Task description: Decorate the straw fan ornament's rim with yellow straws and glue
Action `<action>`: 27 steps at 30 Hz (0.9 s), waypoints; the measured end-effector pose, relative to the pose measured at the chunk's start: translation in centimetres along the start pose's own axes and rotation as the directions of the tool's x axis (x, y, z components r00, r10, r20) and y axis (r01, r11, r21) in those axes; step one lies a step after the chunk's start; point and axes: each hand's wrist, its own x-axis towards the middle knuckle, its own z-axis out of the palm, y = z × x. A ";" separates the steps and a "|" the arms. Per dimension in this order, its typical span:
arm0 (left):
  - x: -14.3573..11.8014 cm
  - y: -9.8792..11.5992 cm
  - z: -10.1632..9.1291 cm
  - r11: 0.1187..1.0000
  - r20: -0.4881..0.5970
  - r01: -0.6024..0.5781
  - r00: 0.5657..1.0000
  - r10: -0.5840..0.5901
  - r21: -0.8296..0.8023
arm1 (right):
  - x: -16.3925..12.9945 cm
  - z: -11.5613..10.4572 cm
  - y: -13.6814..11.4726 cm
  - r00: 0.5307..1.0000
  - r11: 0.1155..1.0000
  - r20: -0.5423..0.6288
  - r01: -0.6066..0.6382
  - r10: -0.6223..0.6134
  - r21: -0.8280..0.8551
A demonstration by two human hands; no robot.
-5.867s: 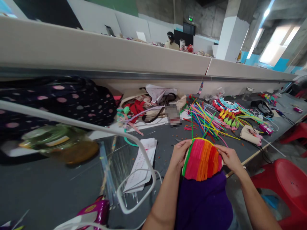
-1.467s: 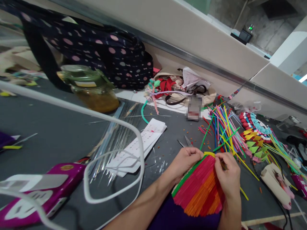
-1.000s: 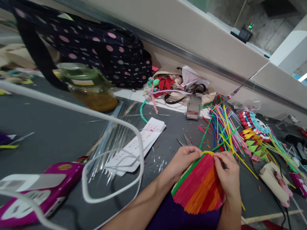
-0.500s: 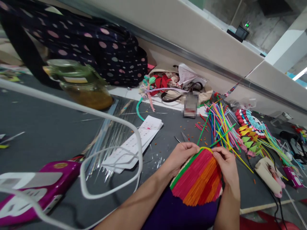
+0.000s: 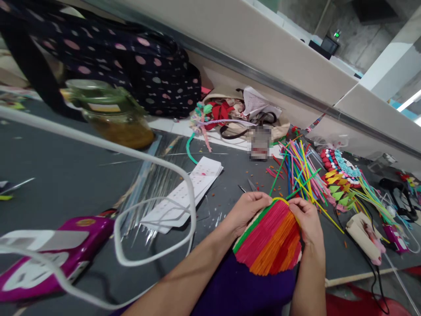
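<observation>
A fan-shaped craft piece of pink, orange and red strips with a green and yellow rim rests against my lap at the table's near edge. My left hand grips its upper left rim. At the top right rim, my right hand pinches the yellow edge strip. Small scissors lie on the table just beyond my left hand.
A bundle of coloured sticks lies right of centre, with a beaded ornament beyond. A glass jar, a dotted bag, paper sheets, a white cable and a magenta device fill the grey table.
The view has swung left and down since the oldest frame. Both hands keep hold of the craft piece, shifting slightly along its top rim.
</observation>
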 end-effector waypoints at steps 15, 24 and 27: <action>-0.2 0.5 0.2 1.000 -0.017 0.012 1.000 -0.012 -0.014 | 0.1 -0.1 0.4 0.998 0.996 0.031 -0.047 0.045 0.070; 0.2 0.2 -0.2 1.000 -0.017 0.018 1.000 -0.018 -0.002 | 0.1 -0.1 0.4 1.000 0.998 0.004 -0.020 0.020 0.059; 0.2 0.2 -0.1 1.000 -0.022 0.019 1.000 -0.020 -0.007 | 0.1 -0.1 0.4 1.000 0.999 0.018 -0.009 0.008 0.039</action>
